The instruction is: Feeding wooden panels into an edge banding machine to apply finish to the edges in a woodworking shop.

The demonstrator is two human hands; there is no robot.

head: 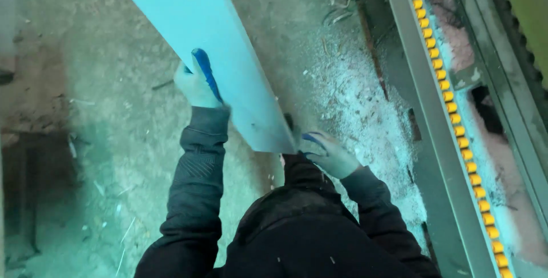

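Low in the middle, the right hand (pixel 331 155) cups the near end of a long pale board (pixel 228 49). The left hand (pixel 197 84) wraps its edge higher up. The board looks stiff and heavy, running to the upper left above the dusty floor (pixel 103 141).

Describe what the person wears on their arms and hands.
Both arms are in dark charcoal sleeves with snug ribbed cuffs; the left sleeve shows a faint stitched chevron pattern on the forearm. The left hand and right hand wear pale knit work gloves with a blue coating over the fingers. No watch, cables or other markings are visible.
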